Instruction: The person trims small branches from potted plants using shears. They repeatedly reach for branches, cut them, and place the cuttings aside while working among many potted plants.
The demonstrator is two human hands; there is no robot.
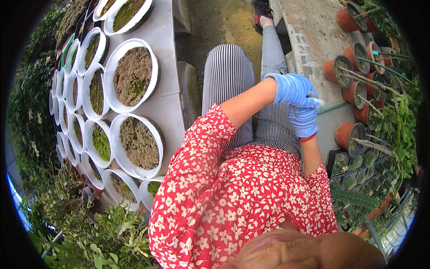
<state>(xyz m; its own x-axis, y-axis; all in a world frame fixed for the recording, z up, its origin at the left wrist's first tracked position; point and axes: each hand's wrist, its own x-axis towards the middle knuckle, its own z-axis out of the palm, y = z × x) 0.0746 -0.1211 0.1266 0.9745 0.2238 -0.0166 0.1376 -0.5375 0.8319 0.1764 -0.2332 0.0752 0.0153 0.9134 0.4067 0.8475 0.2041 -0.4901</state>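
Observation:
Both my hands wear blue knit gloves with pale coating on the fingers, and they meet above my right thigh. My left hand (293, 88) reaches across my body, its fingers closed over the finger end of the glove on my right hand (303, 120). The right fingers are mostly hidden behind the left hand, so their pose is unclear. A red cord (308, 137) circles my right wrist, just below the glove cuff. No tool shows in either hand.
White-rimmed round pots (155, 72) of low, clumpy plants crowd the left bench (168, 111). Terracotta-coloured pots (343, 134) with staked stems line the right bench (331, 50), near small cacti (350, 183) in a tray. A walkway (221, 20) runs between; leafy plants (111, 232) fill the lower left.

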